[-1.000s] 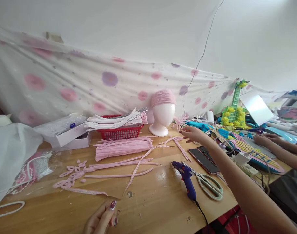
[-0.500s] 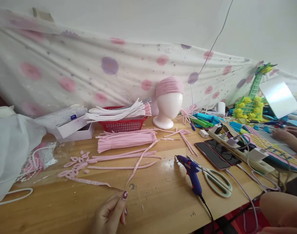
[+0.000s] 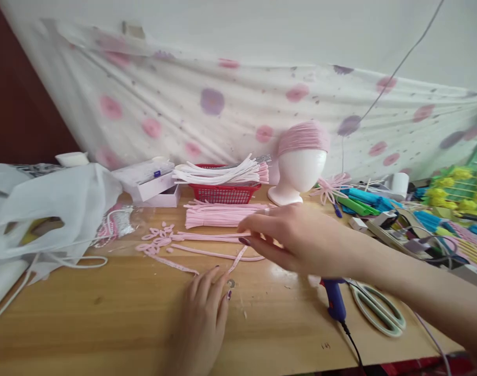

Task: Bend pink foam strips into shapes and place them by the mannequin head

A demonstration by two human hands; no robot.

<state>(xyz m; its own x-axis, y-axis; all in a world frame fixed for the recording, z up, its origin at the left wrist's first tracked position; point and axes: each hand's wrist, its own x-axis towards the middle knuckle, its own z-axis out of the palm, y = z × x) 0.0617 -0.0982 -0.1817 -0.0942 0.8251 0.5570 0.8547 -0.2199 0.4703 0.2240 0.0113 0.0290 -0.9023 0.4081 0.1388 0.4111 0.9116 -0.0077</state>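
My left hand (image 3: 205, 308) lies palm down on the wooden table with its fingers stretched out. Its fingertips are at a thin pink measuring tape (image 3: 173, 265), whose middle is hidden by the hand. Farther forward, my right hand (image 3: 289, 237) reaches across from the right, fingers bent and thumb apart from the forefinger. Its fingertips hover at the ends of loose pink pipe cleaners (image 3: 210, 237), in front of a thick pink pipe cleaner bundle (image 3: 210, 216); no held thing shows. Small pink loops (image 3: 158, 241) lie to the left. Below my right wrist is a blue glue gun (image 3: 334, 303), partly covered.
Scissors (image 3: 379, 308) lie beside the glue gun. A red basket (image 3: 222, 194) of white pipe cleaners and a foam head (image 3: 301, 169) wrapped in pink stand at the back. White plastic bags (image 3: 66, 203) lie left; a power strip (image 3: 395, 235) and cables are at right.
My view has swung left. My right hand has come in over the pipe cleaners. My left hand has gone from a pinch at the tape to lying flat with fingers spread.
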